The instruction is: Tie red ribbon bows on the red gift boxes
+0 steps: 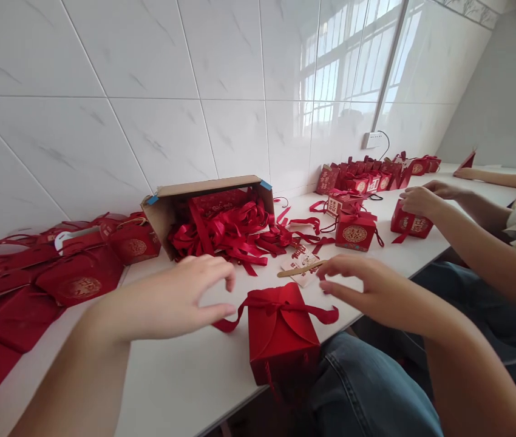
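Observation:
A red gift box (280, 346) with overlapping curved flaps stands at the table's front edge. A red ribbon (269, 305) is knotted across its top, with one loose end out to each side. My left hand (185, 297) hovers left of the box near one ribbon end, fingers curved and apart from the thumb, nothing in them. On the other side, my right hand (367, 291) is held above and right of the box, thumb and fingers apart. Its fingertips overlap the end of a wooden stick (298, 269), which lies on printed cards (303, 258); I cannot tell whether they touch.
A cardboard box (162, 224) on its side spills red ribbons (226, 227). Red boxes (80, 282) crowd the left. Finished-looking boxes (355, 230) stand right of the middle. A co-worker's hands (422, 197) work at another red box (410, 224). Another person's arm (499, 177) is farther back.

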`<act>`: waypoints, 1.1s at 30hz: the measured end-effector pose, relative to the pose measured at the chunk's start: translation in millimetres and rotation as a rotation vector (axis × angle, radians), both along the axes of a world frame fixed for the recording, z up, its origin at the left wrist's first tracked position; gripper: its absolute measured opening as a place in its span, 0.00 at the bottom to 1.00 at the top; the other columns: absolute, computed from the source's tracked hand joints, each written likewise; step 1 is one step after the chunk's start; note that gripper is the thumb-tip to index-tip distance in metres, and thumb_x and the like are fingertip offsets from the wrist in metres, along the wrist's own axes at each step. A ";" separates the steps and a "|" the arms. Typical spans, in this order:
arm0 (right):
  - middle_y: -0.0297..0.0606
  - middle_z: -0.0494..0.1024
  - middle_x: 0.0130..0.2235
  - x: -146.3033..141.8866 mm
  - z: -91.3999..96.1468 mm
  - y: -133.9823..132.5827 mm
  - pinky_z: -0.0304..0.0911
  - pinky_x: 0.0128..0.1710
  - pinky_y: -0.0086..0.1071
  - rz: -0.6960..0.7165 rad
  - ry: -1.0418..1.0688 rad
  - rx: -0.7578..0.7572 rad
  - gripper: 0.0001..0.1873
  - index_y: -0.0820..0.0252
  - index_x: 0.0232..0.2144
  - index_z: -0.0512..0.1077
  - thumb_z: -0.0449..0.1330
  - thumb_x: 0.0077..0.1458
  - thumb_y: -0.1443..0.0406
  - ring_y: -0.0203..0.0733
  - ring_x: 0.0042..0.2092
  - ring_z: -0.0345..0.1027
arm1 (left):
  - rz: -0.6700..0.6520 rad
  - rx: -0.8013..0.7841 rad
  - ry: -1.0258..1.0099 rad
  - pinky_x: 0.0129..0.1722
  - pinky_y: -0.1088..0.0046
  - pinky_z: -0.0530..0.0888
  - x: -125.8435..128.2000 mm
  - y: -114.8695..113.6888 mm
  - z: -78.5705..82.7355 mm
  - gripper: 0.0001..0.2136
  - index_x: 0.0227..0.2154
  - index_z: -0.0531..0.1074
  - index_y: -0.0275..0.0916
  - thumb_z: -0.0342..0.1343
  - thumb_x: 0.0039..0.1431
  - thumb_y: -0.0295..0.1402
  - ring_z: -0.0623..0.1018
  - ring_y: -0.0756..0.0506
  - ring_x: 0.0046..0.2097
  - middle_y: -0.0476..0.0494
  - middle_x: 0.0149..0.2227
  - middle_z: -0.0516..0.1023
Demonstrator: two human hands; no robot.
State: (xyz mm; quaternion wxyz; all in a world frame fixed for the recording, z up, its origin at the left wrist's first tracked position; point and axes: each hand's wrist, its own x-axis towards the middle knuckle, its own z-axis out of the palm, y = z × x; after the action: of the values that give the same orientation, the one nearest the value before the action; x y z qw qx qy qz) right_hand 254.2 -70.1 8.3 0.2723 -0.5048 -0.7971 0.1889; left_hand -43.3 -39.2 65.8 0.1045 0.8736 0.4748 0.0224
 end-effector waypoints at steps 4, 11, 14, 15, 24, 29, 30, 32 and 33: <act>0.39 0.76 0.37 -21.6 -3.3 -2.6 0.66 0.35 0.32 0.124 0.101 -0.142 0.13 0.58 0.33 0.70 0.55 0.58 0.55 0.41 0.39 0.70 | -0.073 -0.128 0.088 0.32 0.71 0.63 29.1 -7.1 -10.2 0.11 0.33 0.68 0.44 0.52 0.57 0.45 0.72 0.43 0.37 0.48 0.36 0.72; 0.30 0.68 0.28 -27.0 -12.7 1.9 0.57 0.24 0.27 0.119 0.119 -0.356 0.09 0.58 0.30 0.62 0.58 0.55 0.60 0.32 0.25 0.62 | 0.048 -0.215 0.026 0.26 0.72 0.61 46.1 -3.7 -17.8 0.13 0.30 0.61 0.42 0.55 0.53 0.45 0.69 0.45 0.31 0.49 0.31 0.69; 0.29 0.66 0.26 -28.2 -10.2 2.3 0.54 0.25 0.26 0.129 0.098 -0.314 0.10 0.59 0.27 0.63 0.59 0.54 0.61 0.32 0.26 0.57 | 0.103 -0.269 -0.039 0.24 0.74 0.61 47.6 -2.2 -21.0 0.14 0.29 0.59 0.42 0.56 0.50 0.44 0.69 0.46 0.29 0.50 0.30 0.68; 0.29 0.66 0.26 -28.5 -9.7 2.5 0.54 0.25 0.26 0.140 0.103 -0.321 0.11 0.59 0.27 0.63 0.59 0.55 0.60 0.32 0.26 0.56 | 0.113 -0.282 -0.060 0.23 0.74 0.61 47.2 -1.2 -22.5 0.14 0.30 0.59 0.42 0.57 0.50 0.44 0.69 0.47 0.28 0.50 0.29 0.68; 0.29 0.64 0.23 -27.9 -14.8 6.9 0.52 0.24 0.26 0.149 0.273 -0.317 0.16 0.60 0.23 0.63 0.56 0.57 0.57 0.31 0.25 0.55 | 0.049 -0.322 -0.110 0.19 0.76 0.56 45.0 2.6 -26.7 0.15 0.20 0.62 0.40 0.57 0.51 0.44 0.65 0.49 0.22 0.52 0.19 0.66; 0.28 0.63 0.22 -38.3 -14.0 7.0 0.52 0.23 0.26 0.109 0.458 -0.291 0.14 0.60 0.26 0.64 0.56 0.56 0.57 0.31 0.24 0.55 | 0.027 -0.279 -0.135 0.19 0.76 0.56 47.4 1.3 -28.1 0.16 0.18 0.62 0.40 0.58 0.50 0.44 0.66 0.48 0.23 0.50 0.21 0.68; 0.28 0.63 0.22 -39.4 -13.6 6.9 0.51 0.23 0.26 0.096 0.476 -0.284 0.14 0.60 0.26 0.64 0.56 0.56 0.57 0.31 0.24 0.55 | 0.020 -0.282 -0.132 0.19 0.76 0.56 47.1 1.4 -28.4 0.16 0.18 0.62 0.40 0.58 0.50 0.44 0.66 0.48 0.23 0.50 0.21 0.69; 0.27 0.61 0.20 -37.8 -12.9 6.8 0.51 0.23 0.26 0.079 0.468 -0.279 0.13 0.60 0.25 0.64 0.57 0.55 0.57 0.31 0.23 0.54 | 0.016 -0.278 -0.115 0.19 0.76 0.56 45.7 1.6 -28.0 0.16 0.18 0.61 0.40 0.57 0.51 0.44 0.65 0.49 0.23 0.50 0.21 0.68; 0.27 0.61 0.20 -34.8 -12.7 6.8 0.51 0.23 0.26 0.069 0.446 -0.278 0.13 0.60 0.25 0.64 0.57 0.55 0.57 0.31 0.23 0.54 | 0.018 -0.273 -0.101 0.19 0.76 0.56 44.5 1.6 -27.0 0.16 0.18 0.60 0.40 0.56 0.51 0.43 0.64 0.49 0.23 0.51 0.21 0.67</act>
State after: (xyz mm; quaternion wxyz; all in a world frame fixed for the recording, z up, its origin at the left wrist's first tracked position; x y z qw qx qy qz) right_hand 219.3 -63.3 -4.4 0.3627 -0.4558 -0.7006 0.4122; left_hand 1.2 -37.6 38.8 0.2459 0.8448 0.4753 0.0024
